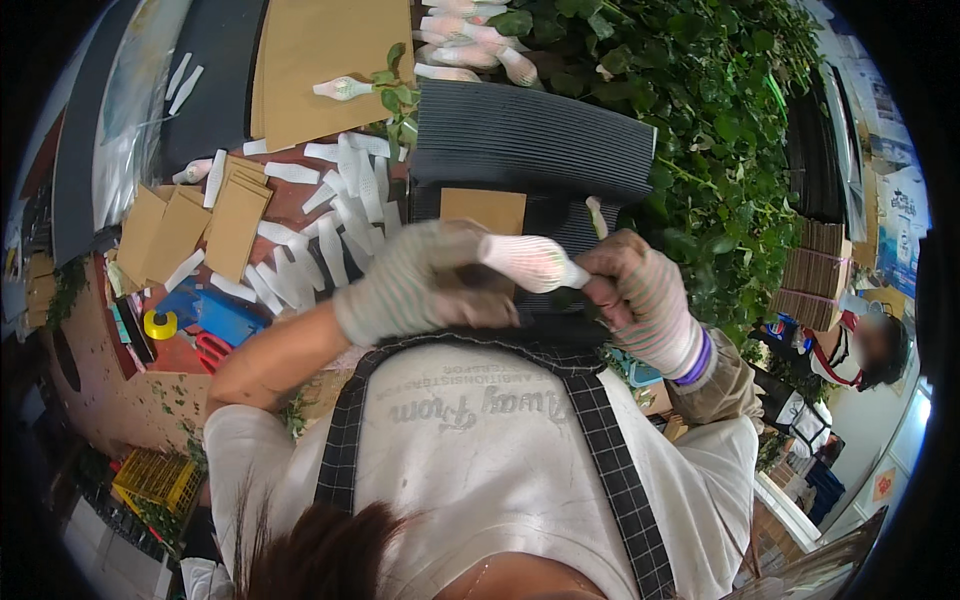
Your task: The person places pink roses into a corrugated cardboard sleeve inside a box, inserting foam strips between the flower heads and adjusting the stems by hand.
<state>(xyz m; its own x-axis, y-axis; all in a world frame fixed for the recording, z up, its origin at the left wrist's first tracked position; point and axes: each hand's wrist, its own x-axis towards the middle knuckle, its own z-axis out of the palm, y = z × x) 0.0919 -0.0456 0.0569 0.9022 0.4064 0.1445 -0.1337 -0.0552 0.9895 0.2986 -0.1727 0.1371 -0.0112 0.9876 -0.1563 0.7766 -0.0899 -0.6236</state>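
Observation:
My right hand (634,296), in a striped knit glove with dark, stained fingers, grips the narrow right end of a white foam net sleeve (525,262). A pale pink and green flower bud shows through the mesh. My left hand (424,281), gloved and blurred, is at the sleeve's other end with fingers and thumb apart; whether it touches the sleeve cannot be told. Beneath the hands lie a brown cardboard piece (484,210) and black corrugated sheeting (532,139). A pale bud (597,217) stands just beyond my right hand.
Loose white net sleeves (349,180) and cardboard pieces (238,221) lie left, near yellow tape (160,324) and red-handled scissors (213,351). Netted flowers (469,45) are piled at the top. Leafy stems (720,135) fill the right. Another person (840,352) is at far right.

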